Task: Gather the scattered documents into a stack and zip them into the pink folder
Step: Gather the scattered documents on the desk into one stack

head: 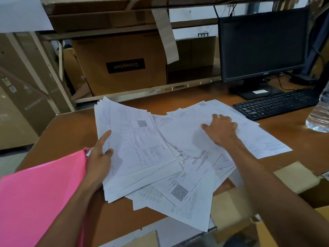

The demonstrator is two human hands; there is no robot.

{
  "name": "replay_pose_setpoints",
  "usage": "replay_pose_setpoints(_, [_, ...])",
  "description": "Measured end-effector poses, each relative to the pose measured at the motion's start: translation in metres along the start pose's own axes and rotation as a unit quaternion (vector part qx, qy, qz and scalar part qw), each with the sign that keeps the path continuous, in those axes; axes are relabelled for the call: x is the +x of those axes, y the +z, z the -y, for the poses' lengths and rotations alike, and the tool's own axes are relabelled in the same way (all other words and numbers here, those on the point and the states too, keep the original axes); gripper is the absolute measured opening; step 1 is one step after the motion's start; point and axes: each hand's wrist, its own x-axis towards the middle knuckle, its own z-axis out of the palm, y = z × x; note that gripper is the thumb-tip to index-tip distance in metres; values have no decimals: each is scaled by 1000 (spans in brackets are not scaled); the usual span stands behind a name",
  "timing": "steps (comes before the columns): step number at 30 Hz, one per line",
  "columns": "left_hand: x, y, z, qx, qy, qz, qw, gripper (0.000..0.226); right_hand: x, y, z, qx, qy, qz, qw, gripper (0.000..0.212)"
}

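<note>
I'm pinching a part-built stack [138,148] in my left hand [101,157], thumb on top; my right hand [220,129] is pressing its spread fingers [225,119] on loose sheets [187,193]. Gathering looks half done; the folder [41,189] is waiting.

Only one word reads clearly, "Crompton", upside down in pale letters on a black label [125,65] on a cardboard box [99,56] — the print on the papers [140,145] is too blurred to read.

Bare desk [71,132] left of papers [138,148]; keyboard [274,104], bottle [318,116] crowd right; monitor [261,45], shelf box [124,68] block behind.
</note>
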Motion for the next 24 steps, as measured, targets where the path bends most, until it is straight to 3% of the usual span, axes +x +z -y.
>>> replay_pose_setpoints(3, [0, 1, -1, -1, 0, -8, 1000, 59, 2, 5, -28, -57, 93, 71, 991, 98])
replay_pose_setpoints(6, [1, 2, 0, 15, -11, -7, 1000, 58, 0, 12, -27, -71, 102, 82, 989, 105])
replay_pose_setpoints(10, [3, 2, 5, 33, -12, -9, 999, 58, -1, 10, -18, -46, 57, 71, 995, 94])
replay_pose_setpoints(13, [2, 1, 6, 30, -3, 0, 1000, 59, -6, 12, -15, -2, -27, 56, 998, 77])
replay_pose_setpoints(19, [1, 2, 2, 27, -9, 2, 1000, 59, -20, 14, 0, 48, -162, -59, 984, 89])
replay_pose_setpoints(22, [0, 2, 2, 26, -5, 3, 1000, 59, -19, 9, 3, 75, -168, -67, 981, 67])
replay_pose_setpoints(24, [0, 3, 2, 22, -8, 4, 1000, 59, -17, -2, 1, 108, -166, -180, 964, 59])
